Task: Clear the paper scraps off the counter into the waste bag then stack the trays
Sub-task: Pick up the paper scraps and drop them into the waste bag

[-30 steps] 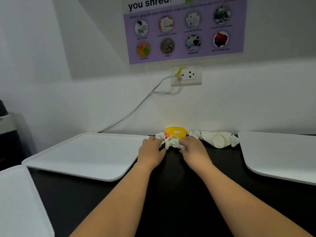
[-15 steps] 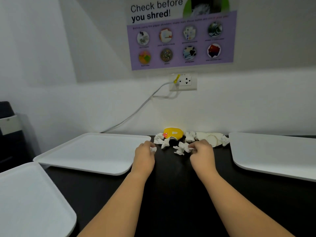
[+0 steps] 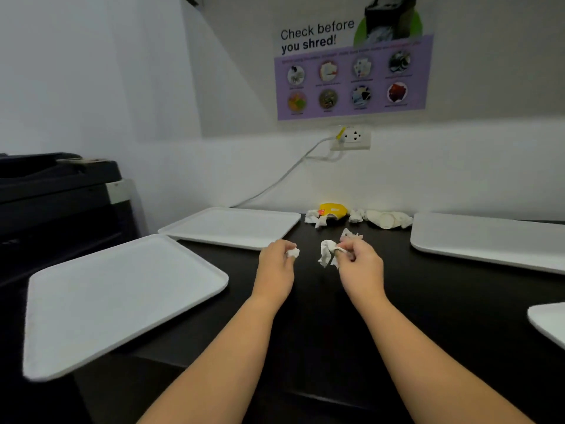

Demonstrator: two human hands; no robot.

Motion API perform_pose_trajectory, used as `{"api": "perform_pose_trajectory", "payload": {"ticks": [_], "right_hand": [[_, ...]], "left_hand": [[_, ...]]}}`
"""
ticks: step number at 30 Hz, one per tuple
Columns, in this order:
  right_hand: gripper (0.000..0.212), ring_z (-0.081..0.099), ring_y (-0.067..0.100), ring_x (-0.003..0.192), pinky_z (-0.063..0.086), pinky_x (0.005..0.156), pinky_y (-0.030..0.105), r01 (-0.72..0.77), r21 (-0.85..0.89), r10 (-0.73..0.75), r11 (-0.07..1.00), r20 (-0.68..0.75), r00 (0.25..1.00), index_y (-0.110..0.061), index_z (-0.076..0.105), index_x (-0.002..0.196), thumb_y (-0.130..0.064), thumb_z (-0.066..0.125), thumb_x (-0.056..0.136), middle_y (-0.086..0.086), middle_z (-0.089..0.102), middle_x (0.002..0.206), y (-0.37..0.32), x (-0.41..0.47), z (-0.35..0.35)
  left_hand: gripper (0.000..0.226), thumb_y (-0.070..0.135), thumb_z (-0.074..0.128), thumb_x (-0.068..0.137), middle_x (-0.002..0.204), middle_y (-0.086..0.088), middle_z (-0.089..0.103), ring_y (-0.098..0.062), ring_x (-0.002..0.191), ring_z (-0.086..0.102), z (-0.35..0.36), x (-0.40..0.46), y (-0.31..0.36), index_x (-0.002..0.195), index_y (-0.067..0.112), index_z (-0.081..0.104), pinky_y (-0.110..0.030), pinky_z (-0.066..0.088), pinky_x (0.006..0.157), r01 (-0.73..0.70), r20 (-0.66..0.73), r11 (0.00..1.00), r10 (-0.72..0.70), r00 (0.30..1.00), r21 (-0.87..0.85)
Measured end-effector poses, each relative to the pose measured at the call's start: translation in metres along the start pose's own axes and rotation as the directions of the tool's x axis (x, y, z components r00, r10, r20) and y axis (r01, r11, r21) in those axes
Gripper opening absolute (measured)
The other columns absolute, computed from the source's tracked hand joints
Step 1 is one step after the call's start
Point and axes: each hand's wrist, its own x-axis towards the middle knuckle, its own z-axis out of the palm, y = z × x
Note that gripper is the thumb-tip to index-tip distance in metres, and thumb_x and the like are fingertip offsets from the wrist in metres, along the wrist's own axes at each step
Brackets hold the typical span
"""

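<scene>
Both hands are loaded; the left hand (image 3: pixel 276 261) has its fingers curled round a small white wad (image 3: pixel 293 253), tucked tight at the fingertips; the right hand (image 3: pixel 359 264) pinches a bigger, looser scrap (image 3: pixel 327 255) that dangles off its fingers, with more paper poking up behind the knuckles; both hover above the dark worktop (image 3: pixel 321 316), between the trays.

Here's the risk as I read it; that right-hand scrap is held by a corner only, so a quick swing toward the bag could shake it loose onto the worktop or over the front edge; and no waste bag shows in this view, so the carry means turning away with light paper in a thin grip. The rest of the scraps (image 3: pixel 315 217) sit at the back against the wall, bunched round a yellow object (image 3: pixel 332 209) with a crumpled pale bundle (image 3: pixel 386 220) just beside them; sweep carelessly there and the yellow item goes along with the rubbish.

The paper itself looks thin, white and crumpled, tissue-like, weightless; it'll crush easily but drift if dropped. The white trays, a near-left tray (image 3: pixel 122 298), a far-left tray (image 3: pixel 229 226) and a right tray (image 3: pixel 489 240), lie flat and unstacked, with a fourth tray's corner (image 3: pixel 550 322) at the right edge.
</scene>
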Motion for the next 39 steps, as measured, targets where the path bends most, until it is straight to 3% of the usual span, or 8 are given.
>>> {"api": "perform_pose_trajectory", "payload": {"ticks": [6,9,14,21,25,29,33,39], "right_hand": [[0.011,0.056,0.008,0.090,0.042,0.073,0.016,0.061,0.042,-0.065,0.997,0.105,0.992,-0.013,0.067,0.095,-0.011,0.060,0.087,-0.002,0.062,0.108,-0.030,-0.066,0.013],[0.010,0.055,0.006,0.081,0.038,0.064,0.008,0.094,0.045,-0.100,0.995,0.148,0.984,-0.012,0.068,0.090,-0.009,0.059,0.087,-0.001,0.062,0.096,-0.048,-0.103,0.025],[0.012,0.061,0.011,0.085,0.044,0.069,0.017,0.017,0.205,-0.066,0.979,0.237,0.969,-0.011,0.070,0.088,-0.008,0.059,0.084,0.001,0.067,0.093,-0.079,-0.166,0.062],[0.012,0.058,0.004,0.082,0.041,0.068,0.007,0.031,0.245,-0.156,0.969,0.508,0.847,-0.013,0.071,0.084,-0.006,0.060,0.083,-0.002,0.065,0.090,-0.091,-0.273,0.123],[0.014,0.061,0.005,0.080,0.045,0.066,0.009,-0.018,0.185,-0.112,0.983,0.667,0.737,-0.013,0.071,0.089,-0.007,0.059,0.084,-0.003,0.066,0.089,-0.074,-0.320,0.156],[0.013,0.062,0.012,0.084,0.050,0.067,0.015,-0.091,0.046,0.013,0.995,0.824,0.567,-0.013,0.066,0.098,-0.011,0.062,0.085,-0.003,0.064,0.090,-0.049,-0.359,0.191],[0.003,0.062,0.015,0.081,0.054,0.072,0.028,-0.091,-0.143,0.168,0.986,0.897,0.409,-0.015,0.066,0.081,-0.015,0.068,0.083,0.001,0.065,0.081,-0.016,-0.395,0.228],[0.008,0.065,0.024,0.088,0.054,0.080,0.037,-0.116,-0.337,0.357,0.934,0.867,0.348,-0.016,0.065,0.078,-0.011,0.065,0.084,0.009,0.068,0.089,0.019,-0.433,0.275]], "left_hand": [[0.018,0.015,0.052,0.093,0.106,0.007,0.059,-0.015,0.100,0.054,-0.054,-0.064,0.018,0.108,0.021,0.059,-0.026,0.046,0.088,-0.009,-0.128,0.996,-0.003,0.992,-0.094],[0.016,0.017,0.054,0.092,0.105,0.006,0.058,-0.008,0.091,0.054,-0.091,-0.099,0.020,0.107,0.023,0.058,-0.014,0.044,0.080,-0.036,-0.184,0.995,0.019,0.983,-0.089],[0.021,0.011,0.057,0.090,0.099,0.009,0.057,-0.002,0.078,0.052,-0.164,-0.158,0.005,0.101,0.029,0.057,-0.005,0.040,0.072,-0.052,-0.280,0.999,0.052,0.959,0.006],[0.027,0.009,0.062,0.086,0.091,0.009,0.059,-0.006,0.082,0.054,-0.237,-0.265,-0.054,0.095,0.034,0.060,-0.016,0.047,0.075,0.075,-0.432,0.996,-0.052,0.900,0.037],[0.027,0.008,0.060,0.088,0.087,0.011,0.055,-0.008,0.081,0.052,-0.261,-0.333,-0.112,0.094,0.034,0.058,-0.019,0.045,0.072,0.270,-0.446,0.958,-0.200,0.872,0.098],[0.020,0.010,0.056,0.090,0.090,0.006,0.055,-0.011,0.085,0.054,-0.279,-0.391,-0.173,0.098,0.029,0.057,-0.020,0.042,0.071,0.506,-0.436,0.859,-0.426,0.793,0.080],[0.018,0.019,0.052,0.094,0.101,0.005,0.058,-0.012,0.095,0.058,-0.286,-0.437,-0.221,0.110,0.025,0.054,-0.019,0.046,0.076,0.711,-0.382,0.703,-0.657,0.650,0.003],[0.034,0.016,0.054,0.093,0.123,-0.004,0.059,-0.019,0.110,0.058,-0.286,-0.481,-0.277,0.127,0.011,0.052,-0.026,0.044,0.090,0.856,-0.347,0.516,-0.801,0.488,0.013]]}}
